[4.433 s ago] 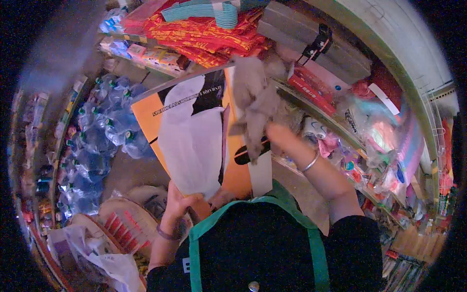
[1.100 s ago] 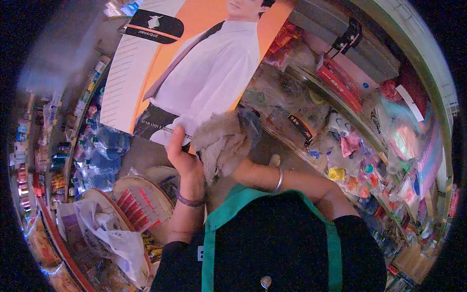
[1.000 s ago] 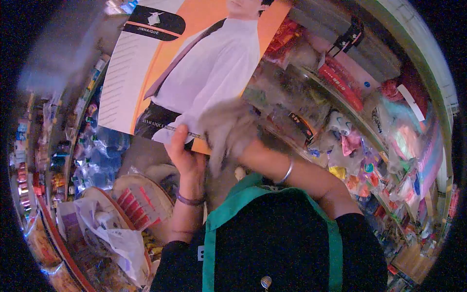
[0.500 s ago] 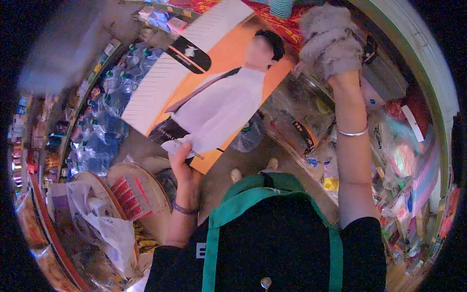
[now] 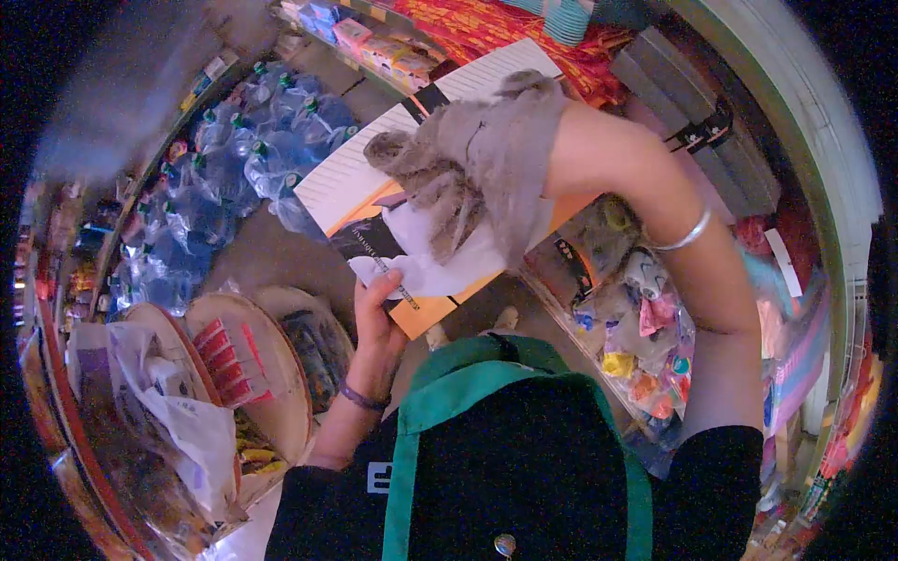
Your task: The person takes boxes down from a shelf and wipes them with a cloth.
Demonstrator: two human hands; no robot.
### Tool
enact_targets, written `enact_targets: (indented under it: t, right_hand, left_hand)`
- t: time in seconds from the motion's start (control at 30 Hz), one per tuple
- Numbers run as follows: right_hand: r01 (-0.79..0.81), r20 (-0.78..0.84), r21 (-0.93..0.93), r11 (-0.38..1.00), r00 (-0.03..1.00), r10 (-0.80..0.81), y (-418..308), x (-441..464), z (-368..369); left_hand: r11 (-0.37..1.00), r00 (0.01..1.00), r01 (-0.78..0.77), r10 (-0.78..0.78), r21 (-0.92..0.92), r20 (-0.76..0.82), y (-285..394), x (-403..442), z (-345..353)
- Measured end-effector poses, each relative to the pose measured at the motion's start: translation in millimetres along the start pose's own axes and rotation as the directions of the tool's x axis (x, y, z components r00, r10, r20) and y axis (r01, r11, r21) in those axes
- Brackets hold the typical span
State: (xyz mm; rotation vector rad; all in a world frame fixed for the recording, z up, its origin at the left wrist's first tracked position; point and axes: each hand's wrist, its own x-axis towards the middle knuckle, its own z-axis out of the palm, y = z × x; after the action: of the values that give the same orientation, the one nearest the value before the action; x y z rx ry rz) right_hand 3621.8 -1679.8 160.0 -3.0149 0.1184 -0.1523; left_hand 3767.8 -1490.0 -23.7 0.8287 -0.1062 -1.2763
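Observation:
My left hand (image 5: pixel 376 316) grips the lower corner of a flat orange and white package (image 5: pixel 339 187), thumb on its front face. The package is held up tilted in front of me, with a printed picture of a person in white clothing and small dark lettering. My right hand (image 5: pixel 563 154) has a grey-brown rag (image 5: pixel 496 140) wrapped about it, and the fingers are hidden inside the cloth. The rag lies over the middle of the package front and covers most of the picture.
Large clear bottles with green caps (image 5: pixel 224 178) stand on the floor at left. Round wooden boards (image 5: pixel 281 402) and plastic-wrapped goods are at lower left. On the right are grey boxes (image 5: pixel 692 112), a display of small bagged items (image 5: pixel 645 346) and red patterned fabric (image 5: pixel 524 37).
My right hand has swung left and down with the rag, from beyond the package's upper right corner onto its front. The package has shifted slightly right and down in my left hand.

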Motion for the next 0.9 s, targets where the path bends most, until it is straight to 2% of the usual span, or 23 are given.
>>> enact_targets:
  t: [0.03, 0.1, 0.17, 0.2, 0.27, 0.33, 0.37, 0.43, 0.47, 0.5, 0.6, 0.63, 0.7, 0.73, 0.77, 0.87, 0.9]
  right_hand:
    - [0.034, 0.089, 0.030, 0.999, 0.995, -0.036, 2.6, -6.0, -10.1]
    - [-0.198, 0.092, 0.293, 0.935, 0.980, 0.178, 1.8, -6.9, -13.0]
    - [-0.096, -0.199, -0.028, 0.995, 0.976, 0.088, 0.6, -7.9, 34.3]
    - [-0.068, -0.327, -0.197, 0.978, 0.945, -0.001, -6.2, -3.3, 45.1]
    - [-0.044, -0.101, 0.023, 0.999, 0.994, 0.046, -14.0, -2.6, 43.5]
    - [-0.086, 0.144, 0.248, 0.965, 0.988, 0.051, -26.2, 0.3, 26.1]
    - [-0.193, 0.314, 0.026, 0.981, 0.933, 0.176, -28.5, 6.7, 2.8]
    - [-0.086, -0.019, -0.009, 0.996, 0.996, 0.086, -19.4, 13.9, 12.5]
    - [-0.036, -0.185, -0.039, 0.999, 0.982, 0.029, -17.6, 17.2, 19.8]
    - [-0.017, -0.033, -0.126, 0.992, 0.999, 0.013, -22.1, 20.7, 27.4]
    - [-0.057, 0.331, -0.088, 0.994, 0.940, 0.083, -19.5, 15.7, 22.5]
    - [-0.194, 0.452, -0.002, 0.981, 0.875, 0.174, -17.4, 17.9, 6.2]
    - [-0.187, 0.129, 0.091, 0.978, 0.976, 0.174, -15.8, 12.6, 5.3]
    - [-0.169, -0.041, 0.137, 0.976, 0.983, 0.177, -17.5, 11.6, 6.7]
    - [0.005, -0.193, -0.012, 1.000, 0.981, -0.007, -22.8, 6.0, 32.7]
    - [0.044, 0.019, -0.121, 0.992, 0.999, -0.042, -34.4, -5.9, 71.9]
    - [0.006, -0.029, -0.183, 0.983, 1.000, -0.011, -21.9, -3.9, 80.1]
  left_hand:
    - [1.000, 1.000, 0.020, -0.020, -0.015, 0.006, 0.5, -0.8, -0.4]
    - [0.998, 0.999, 0.041, -0.039, -0.041, 0.035, 1.9, -2.1, -0.1]
    - [0.997, 0.997, 0.037, -0.032, -0.063, 0.073, 3.5, -5.3, 2.5]
    - [0.998, 0.997, 0.029, -0.025, -0.064, 0.070, 4.8, -6.9, 5.1]
    - [0.998, 0.998, 0.013, -0.010, -0.056, 0.065, 9.7, -7.2, 9.5]
    - [1.000, 0.998, 0.015, -0.014, -0.011, 0.061, 5.7, -5.4, 3.7]
    - [1.000, 0.998, 0.021, -0.022, 0.015, 0.065, 4.0, -4.6, 1.5]
    - [0.999, 0.998, 0.025, -0.026, 0.025, 0.060, 4.7, -9.2, 9.2]
    - [0.999, 0.998, 0.026, -0.028, 0.029, 0.057, 4.6, -11.3, 11.5]
    - [0.998, 0.997, 0.053, -0.054, 0.022, 0.063, 4.0, -11.2, 10.6]
    - [0.995, 0.992, 0.102, -0.103, 0.018, 0.069, 3.5, -10.8, 7.1]
    - [0.995, 0.993, 0.101, -0.102, 0.022, 0.066, 3.4, -11.9, 7.1]
    - [0.995, 0.993, 0.097, -0.099, 0.029, 0.072, 4.3, -13.9, 9.5]
    - [0.995, 0.992, 0.093, -0.095, 0.035, 0.078, 6.6, -14.9, 10.9]
    - [0.995, 0.992, 0.087, -0.091, 0.043, 0.085, 8.3, -14.9, 11.3]
    - [0.995, 0.984, 0.097, -0.099, 0.018, 0.146, 9.1, -12.6, 8.4]
    - [0.995, 0.987, 0.073, -0.081, 0.062, 0.138, 9.4, -14.2, 11.0]
